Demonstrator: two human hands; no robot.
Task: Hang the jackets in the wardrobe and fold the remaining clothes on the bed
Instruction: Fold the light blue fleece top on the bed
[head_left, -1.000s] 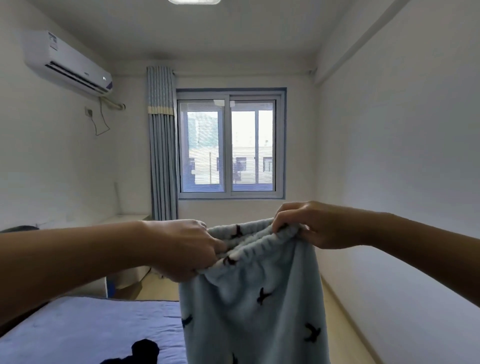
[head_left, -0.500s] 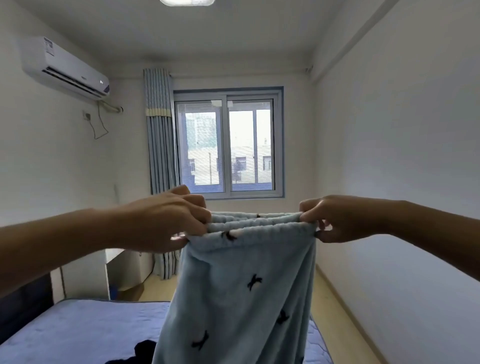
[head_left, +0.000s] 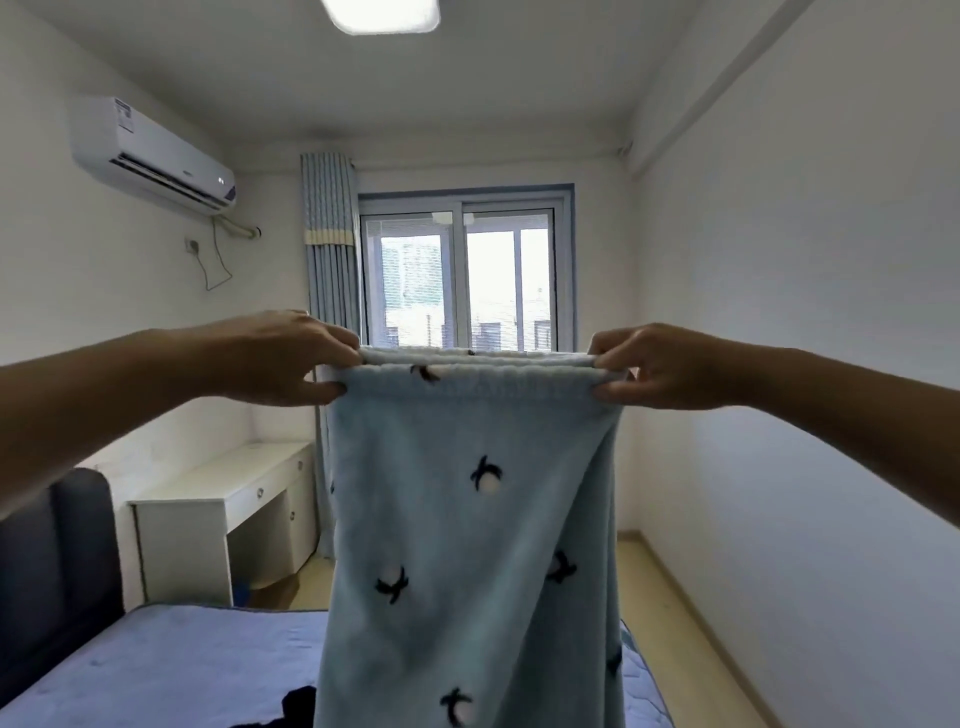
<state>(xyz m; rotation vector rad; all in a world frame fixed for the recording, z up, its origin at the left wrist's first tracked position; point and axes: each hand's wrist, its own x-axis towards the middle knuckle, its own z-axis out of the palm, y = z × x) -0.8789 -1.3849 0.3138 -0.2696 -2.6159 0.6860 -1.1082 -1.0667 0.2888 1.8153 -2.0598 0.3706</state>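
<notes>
Hands have spread apart and come up since a second ago, so the waistband (head_left: 478, 375) that was scrunched between them is now pulled out straight and level, right in front of the window (head_left: 462, 280). Left hand (head_left: 291, 358) pinches the left end of the band, fingers over and thumb under. Right hand (head_left: 662, 366) pinches the right end the same way. Both are clamped on the cloth.

What's being held is a pair of pale blue fleece pants (head_left: 467, 525) with little dark-and-white motifs, hanging down full length from that grip. The lower part drops out of the bottom of the shot, so I can't tell whether the hems touch the bed (head_left: 156, 665) or hang clear of it.

Progress-wise, my read is that this piece is at the very start of its fold. It's held out square but there's no crease in it yet, so it needs laying on the mattress or doubling leg over leg. At least one more item is waiting: a dark garment (head_left: 297, 705) lies crumpled on the bed near the bottom edge, partly hidden behind the pants. No folded stack in view, and the wardrobe isn't in shot, so no idea whether the jackets are hung. I'd guess the folding half is nowhere near finished.
</notes>
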